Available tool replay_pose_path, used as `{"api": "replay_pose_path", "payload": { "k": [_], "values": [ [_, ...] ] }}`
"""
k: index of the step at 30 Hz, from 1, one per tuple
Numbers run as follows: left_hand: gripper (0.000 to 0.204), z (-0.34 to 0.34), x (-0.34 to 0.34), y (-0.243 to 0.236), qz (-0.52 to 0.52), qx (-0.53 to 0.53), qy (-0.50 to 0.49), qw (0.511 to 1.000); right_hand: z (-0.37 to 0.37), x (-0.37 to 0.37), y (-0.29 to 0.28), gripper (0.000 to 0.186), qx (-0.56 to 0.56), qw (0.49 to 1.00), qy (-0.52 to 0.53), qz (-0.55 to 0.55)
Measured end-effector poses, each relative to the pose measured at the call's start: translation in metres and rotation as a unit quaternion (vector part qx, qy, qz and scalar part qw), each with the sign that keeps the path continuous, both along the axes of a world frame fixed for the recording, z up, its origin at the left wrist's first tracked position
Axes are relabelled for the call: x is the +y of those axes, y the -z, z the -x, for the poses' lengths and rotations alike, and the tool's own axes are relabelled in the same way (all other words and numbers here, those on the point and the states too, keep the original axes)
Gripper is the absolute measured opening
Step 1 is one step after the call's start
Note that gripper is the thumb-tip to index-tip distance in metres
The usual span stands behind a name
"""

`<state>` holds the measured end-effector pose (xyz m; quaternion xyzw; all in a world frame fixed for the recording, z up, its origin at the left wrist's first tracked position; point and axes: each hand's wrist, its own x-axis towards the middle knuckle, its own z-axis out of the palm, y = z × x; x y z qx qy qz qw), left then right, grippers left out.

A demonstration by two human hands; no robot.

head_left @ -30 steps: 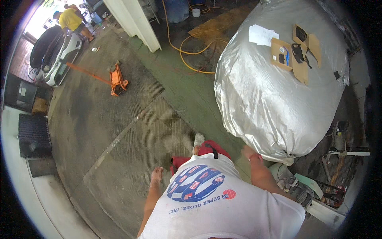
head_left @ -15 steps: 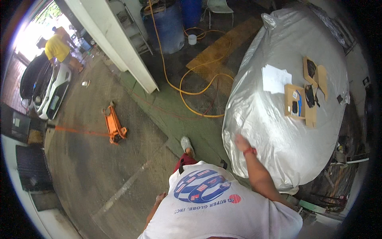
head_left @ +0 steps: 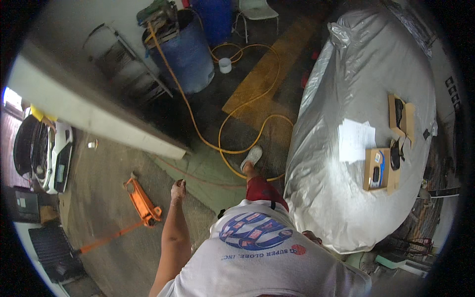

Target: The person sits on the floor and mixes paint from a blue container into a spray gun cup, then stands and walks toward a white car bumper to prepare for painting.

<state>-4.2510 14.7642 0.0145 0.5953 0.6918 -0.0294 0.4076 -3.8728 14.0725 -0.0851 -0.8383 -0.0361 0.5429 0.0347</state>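
My left hand (head_left: 178,190) is swung out in front of me above the floor, its fingers curled in, and I see nothing in it. My right hand (head_left: 311,237) is back beside my waist, mostly hidden by my white shirt, so its fingers do not show well. It is nearest to a large silver cover (head_left: 321,208) draped over something car-shaped on my right. On that cover lie white paper sheets (head_left: 356,140), an open cardboard box (head_left: 369,173) with a blue item and a black part inside, and a second open box (head_left: 397,116) with black parts.
A yellow hose (head_left: 232,151) loops over the floor by my forward foot (head_left: 252,157). An orange floor jack (head_left: 142,203) stands at left, beyond a white post (head_left: 114,126). Blue drums (head_left: 190,64), a white chair (head_left: 257,11) and a white car (head_left: 60,158) are farther off.
My left arm has swung forward and my right hand has drawn back to my side. The other foot has stepped ahead, nearer the yellow hose, and the view has turned somewhat.
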Motion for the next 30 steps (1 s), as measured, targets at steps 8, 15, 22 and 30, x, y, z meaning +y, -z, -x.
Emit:
{"api": "replay_pose_path", "payload": {
  "k": [8, 15, 22, 30],
  "values": [
    [0.056, -0.159, 0.104, 0.084, 0.067, 0.023, 0.158, 0.985, -0.318, 0.337, 0.087, 0.056, -0.161, 0.958, -0.215, -0.105],
    [0.058, -0.237, 0.179, 0.076, 0.263, -0.006, -0.053, 0.963, -0.551, 0.711, -0.107, 0.049, -0.256, 0.83, -0.025, -0.494],
    [0.052, -0.355, 0.337, 0.139, 0.183, -0.064, 0.166, 0.967, -0.658, 0.793, -0.037, 0.073, -0.231, 0.917, -0.229, -0.23],
    [0.044, -0.582, 0.598, 0.136, 0.091, -0.163, 0.071, 0.98, -0.63, 0.738, -0.031, 0.071, -0.063, 0.996, -0.02, -0.063]
  ]
}}
